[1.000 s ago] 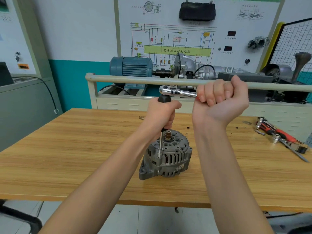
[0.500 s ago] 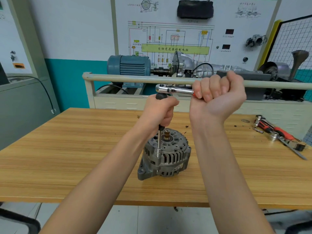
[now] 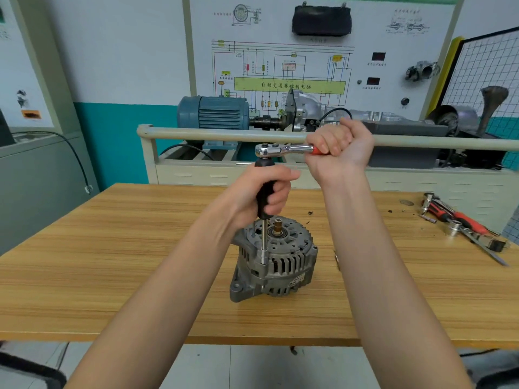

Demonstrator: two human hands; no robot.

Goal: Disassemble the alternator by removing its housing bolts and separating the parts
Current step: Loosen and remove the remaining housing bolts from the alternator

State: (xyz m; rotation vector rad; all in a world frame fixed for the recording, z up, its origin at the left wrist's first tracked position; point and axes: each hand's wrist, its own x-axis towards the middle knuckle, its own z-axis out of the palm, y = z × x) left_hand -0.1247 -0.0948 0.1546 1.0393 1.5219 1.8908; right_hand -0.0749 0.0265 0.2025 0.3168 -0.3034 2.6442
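Two bare forearms reach forward from the bottom edge over the wooden bench [image 3: 112, 276]. The alternator [image 3: 276, 265] stands near the middle of the bench, shaft end up, its grey ribbed housing resting on the wood with a mounting ear at the lower left. A slim steel extension bar [image 3: 264, 240] stands upright on the near left rim of the housing, its socket end seated on the housing edge; the bolt under it is hidden.

Above the alternator, the left hand [image 3: 261, 192] wraps its fingers round the black handle [image 3: 265, 197] of the upright bar, a closed grip with the thumb pointing right. A chrome ratchet [image 3: 283, 150] sits on top of that handle and runs horizontally to the right. The right hand [image 3: 339, 150] grips the ratchet's red handle in a tight fist, knuckles up.

Farther right on the bench lie loose tools [image 3: 463, 223]: a red-handled ratchet, sockets and a flat blade, well apart from the alternator. Small dark specks dot the wood near them.

Behind the bench a pale rail [image 3: 196, 134] crosses a training stand carrying a blue motor [image 3: 216, 112], and a wiring-diagram board [image 3: 289, 71] hangs on the wall.
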